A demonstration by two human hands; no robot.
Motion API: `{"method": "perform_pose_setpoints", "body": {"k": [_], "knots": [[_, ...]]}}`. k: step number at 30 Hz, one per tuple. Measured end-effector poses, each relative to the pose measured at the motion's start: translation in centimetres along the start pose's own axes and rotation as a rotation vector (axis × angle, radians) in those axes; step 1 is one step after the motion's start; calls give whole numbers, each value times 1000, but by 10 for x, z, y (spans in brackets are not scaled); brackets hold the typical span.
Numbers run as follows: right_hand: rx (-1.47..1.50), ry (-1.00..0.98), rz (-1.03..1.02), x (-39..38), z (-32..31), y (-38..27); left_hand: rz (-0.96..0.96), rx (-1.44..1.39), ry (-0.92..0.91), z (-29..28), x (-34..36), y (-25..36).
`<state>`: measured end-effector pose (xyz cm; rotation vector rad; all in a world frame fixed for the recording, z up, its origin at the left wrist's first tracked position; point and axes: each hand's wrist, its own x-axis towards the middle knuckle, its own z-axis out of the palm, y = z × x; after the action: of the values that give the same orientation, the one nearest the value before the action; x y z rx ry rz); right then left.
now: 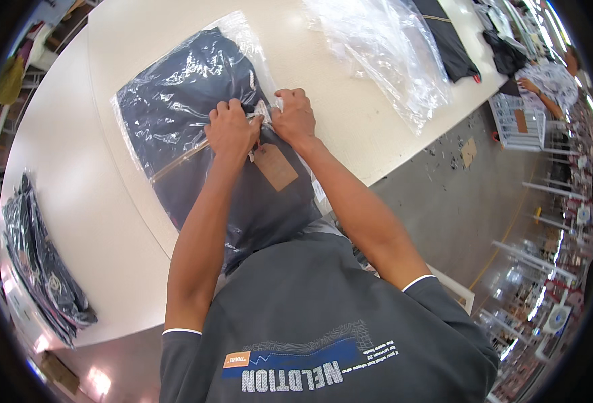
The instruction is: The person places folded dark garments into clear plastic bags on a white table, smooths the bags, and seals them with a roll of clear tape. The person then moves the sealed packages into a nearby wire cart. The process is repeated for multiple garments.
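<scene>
A dark folded garment (256, 208) lies on the table before me, its far part inside a clear plastic bag (182, 80). My left hand (234, 131) is closed at the middle of the bundle, fingers curled on the bag and thumb pointing toward my right hand. Just beside it, my right hand (294, 115) is closed on the bag's right edge, fingertips bent over the plastic. Between them a whitish bit of the garment or plastic shows, too small to name. A brown hang tag (275, 166) rests on the garment just below my hands.
The pale table (88, 221) carries a stack of bagged dark garments (44, 262) at the left. Loose clear plastic bags (390, 60) and another dark garment (447, 43) lie at the far right. Beyond the right edge are a white crate (519, 124) and a person's arm (541, 97).
</scene>
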<state>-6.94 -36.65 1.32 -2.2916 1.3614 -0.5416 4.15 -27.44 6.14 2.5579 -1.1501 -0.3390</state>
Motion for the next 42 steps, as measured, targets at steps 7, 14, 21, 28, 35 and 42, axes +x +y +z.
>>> {"method": "perform_pose_setpoints", "body": {"k": [7, 14, 21, 28, 35, 42], "knots": [[522, -412, 265, 21, 6, 18, -156, 180, -78, 20, 16, 10], [457, -489, 268, 16, 5, 16, -129, 132, -31, 28, 22, 15], [483, -362, 205, 11, 0, 11, -99, -76, -85, 7, 36, -5], [333, -232, -239, -18, -29, -7, -213, -647, -161, -4, 16, -41], [406, -344, -133, -32, -17, -10, -339, -521, -169, 7, 13, -23], [336, -459, -231, -37, -33, -4, -353, -469, -280, -3, 16, -22]]}}
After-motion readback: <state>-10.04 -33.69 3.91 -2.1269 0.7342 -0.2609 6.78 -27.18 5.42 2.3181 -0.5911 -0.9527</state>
